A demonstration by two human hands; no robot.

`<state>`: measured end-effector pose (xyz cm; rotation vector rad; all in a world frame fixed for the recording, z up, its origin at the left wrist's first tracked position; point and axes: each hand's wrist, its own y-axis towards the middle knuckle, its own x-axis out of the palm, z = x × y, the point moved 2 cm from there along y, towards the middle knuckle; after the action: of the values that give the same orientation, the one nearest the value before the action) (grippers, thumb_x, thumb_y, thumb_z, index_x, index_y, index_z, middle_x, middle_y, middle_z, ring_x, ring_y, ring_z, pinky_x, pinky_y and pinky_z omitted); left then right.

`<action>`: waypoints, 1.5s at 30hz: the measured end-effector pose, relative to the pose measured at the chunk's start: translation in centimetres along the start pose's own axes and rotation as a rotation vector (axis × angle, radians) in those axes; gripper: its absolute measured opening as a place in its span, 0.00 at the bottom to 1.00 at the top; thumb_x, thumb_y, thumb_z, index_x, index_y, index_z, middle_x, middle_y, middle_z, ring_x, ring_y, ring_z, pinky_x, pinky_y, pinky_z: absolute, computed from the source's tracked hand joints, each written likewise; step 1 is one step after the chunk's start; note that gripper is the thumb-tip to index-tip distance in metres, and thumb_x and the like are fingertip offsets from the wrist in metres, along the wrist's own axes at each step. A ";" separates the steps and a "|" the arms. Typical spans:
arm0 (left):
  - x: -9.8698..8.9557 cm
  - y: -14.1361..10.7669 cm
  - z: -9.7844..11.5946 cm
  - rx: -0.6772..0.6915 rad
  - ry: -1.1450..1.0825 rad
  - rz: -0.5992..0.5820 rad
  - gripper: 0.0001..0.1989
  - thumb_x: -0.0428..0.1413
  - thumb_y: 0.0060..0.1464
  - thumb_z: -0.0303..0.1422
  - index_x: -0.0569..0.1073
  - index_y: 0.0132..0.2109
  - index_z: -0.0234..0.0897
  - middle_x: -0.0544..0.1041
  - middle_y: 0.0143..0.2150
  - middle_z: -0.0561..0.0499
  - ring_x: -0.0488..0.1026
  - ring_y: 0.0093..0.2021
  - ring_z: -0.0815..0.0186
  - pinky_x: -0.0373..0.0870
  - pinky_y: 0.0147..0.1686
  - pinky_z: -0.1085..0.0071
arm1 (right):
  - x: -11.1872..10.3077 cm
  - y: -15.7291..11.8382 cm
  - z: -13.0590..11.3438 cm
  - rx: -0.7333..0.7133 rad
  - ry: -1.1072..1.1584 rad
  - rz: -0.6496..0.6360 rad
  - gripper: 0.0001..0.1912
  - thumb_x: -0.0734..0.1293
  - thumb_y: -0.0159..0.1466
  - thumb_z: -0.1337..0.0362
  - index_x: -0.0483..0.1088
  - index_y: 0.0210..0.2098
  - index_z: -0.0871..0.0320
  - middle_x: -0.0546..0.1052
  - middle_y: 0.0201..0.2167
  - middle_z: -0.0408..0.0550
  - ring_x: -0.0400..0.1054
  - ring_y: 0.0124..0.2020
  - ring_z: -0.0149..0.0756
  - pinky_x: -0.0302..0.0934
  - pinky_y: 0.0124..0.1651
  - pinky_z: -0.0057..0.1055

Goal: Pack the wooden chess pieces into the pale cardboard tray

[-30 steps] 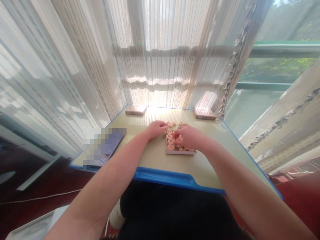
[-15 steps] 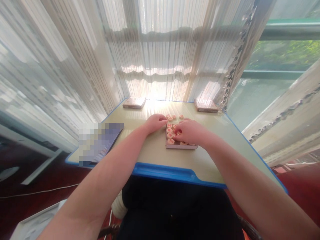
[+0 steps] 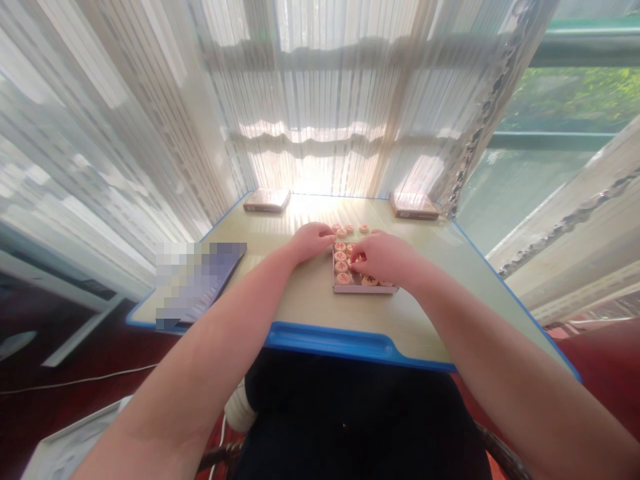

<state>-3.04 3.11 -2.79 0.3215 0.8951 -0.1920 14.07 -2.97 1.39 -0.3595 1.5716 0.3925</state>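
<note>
A shallow box (image 3: 366, 290) on the table holds round wooden xiangqi pieces (image 3: 343, 279) with red characters, several lined up along its left side. My left hand (image 3: 315, 241) rests at the box's far left corner, its curved fingers closed on the edge. Above the box, my right hand (image 3: 383, 255) is pinched, its fingertips down among the pieces on a piece that they mostly cover. This hand also hides much of the box's right half. Just beyond the box, several loose pieces (image 3: 349, 229) lie on the tabletop.
Two flat boxes (image 3: 267, 200) (image 3: 414, 205) sit at the table's far corners. On the left lies a dark flat object (image 3: 220, 283), partly blurred out. A blue tray lip (image 3: 330, 339) runs along the near edge of the table (image 3: 295, 293). Sheer curtains (image 3: 320, 100) hang behind.
My right hand has shifted very slightly among the pieces, still pinched. My left hand stays at the box's corner. The whole view has tilted a little.
</note>
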 end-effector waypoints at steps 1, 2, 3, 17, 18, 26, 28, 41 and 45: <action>0.0 0.0 0.0 0.005 0.004 0.001 0.15 0.51 0.50 0.40 0.78 0.36 0.35 0.78 0.35 0.51 0.72 0.37 0.63 0.65 0.39 0.68 | 0.1 0.0 0.0 0.003 0.002 0.010 0.10 0.63 0.56 0.57 0.76 0.28 0.49 0.76 0.27 0.47 0.66 0.40 0.41 0.51 0.30 0.31; 0.0 0.0 0.0 0.010 0.008 0.002 0.15 0.51 0.50 0.40 0.78 0.36 0.35 0.78 0.35 0.51 0.72 0.37 0.63 0.65 0.39 0.68 | 0.2 0.1 0.1 0.007 0.004 0.018 0.10 0.63 0.57 0.57 0.76 0.29 0.49 0.76 0.27 0.47 0.66 0.41 0.41 0.52 0.30 0.31; 0.0 0.0 0.0 0.016 0.014 0.005 0.15 0.51 0.50 0.40 0.78 0.36 0.35 0.78 0.35 0.51 0.72 0.37 0.63 0.65 0.39 0.68 | 0.2 0.1 0.1 0.009 0.005 0.023 0.10 0.62 0.57 0.57 0.76 0.29 0.49 0.76 0.27 0.47 0.66 0.41 0.41 0.52 0.31 0.31; -0.1 0.0 0.3 0.018 0.032 0.012 0.15 0.51 0.50 0.39 0.78 0.35 0.33 0.78 0.34 0.50 0.71 0.36 0.63 0.65 0.38 0.68 | 0.2 0.2 -0.1 0.048 0.010 0.054 0.11 0.62 0.57 0.58 0.77 0.31 0.48 0.77 0.30 0.45 0.68 0.39 0.40 0.54 0.31 0.31; -0.2 -0.1 0.3 0.022 0.032 0.012 0.15 0.51 0.50 0.39 0.78 0.35 0.33 0.78 0.34 0.50 0.71 0.37 0.63 0.65 0.38 0.69 | 0.2 0.2 0.0 0.050 0.016 0.058 0.11 0.62 0.57 0.58 0.77 0.32 0.48 0.78 0.30 0.45 0.68 0.38 0.39 0.54 0.31 0.31; -0.1 0.1 0.1 0.031 0.023 0.008 0.16 0.51 0.50 0.39 0.78 0.36 0.33 0.78 0.35 0.50 0.71 0.37 0.63 0.65 0.39 0.68 | -0.1 -0.2 0.2 0.033 0.084 0.106 0.13 0.62 0.57 0.55 0.78 0.34 0.47 0.78 0.31 0.43 0.68 0.39 0.38 0.54 0.31 0.30; -0.1 0.1 0.0 0.035 0.022 0.007 0.16 0.51 0.50 0.40 0.78 0.35 0.34 0.78 0.34 0.50 0.71 0.37 0.63 0.65 0.39 0.68 | -0.1 -0.2 0.2 0.026 0.080 0.113 0.13 0.62 0.57 0.56 0.78 0.34 0.47 0.78 0.30 0.43 0.67 0.39 0.38 0.54 0.31 0.30; -0.2 -0.1 0.0 -0.004 0.026 0.002 0.16 0.51 0.50 0.40 0.78 0.38 0.35 0.78 0.37 0.49 0.72 0.37 0.63 0.66 0.40 0.68 | -0.2 0.8 3.8 0.168 0.138 0.364 0.15 0.61 0.59 0.59 0.77 0.38 0.55 0.75 0.36 0.49 0.63 0.43 0.43 0.56 0.45 0.35; -0.2 -0.1 0.0 -0.009 0.027 -0.004 0.16 0.51 0.50 0.41 0.78 0.37 0.35 0.78 0.37 0.50 0.71 0.37 0.63 0.66 0.40 0.69 | 0.0 1.0 3.7 0.085 0.167 0.343 0.12 0.63 0.57 0.59 0.78 0.33 0.55 0.75 0.33 0.47 0.63 0.40 0.41 0.56 0.44 0.34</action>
<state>-3.15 3.04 -2.65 0.3148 0.9228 -0.1877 16.90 -0.36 1.33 -0.0550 1.8127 0.5687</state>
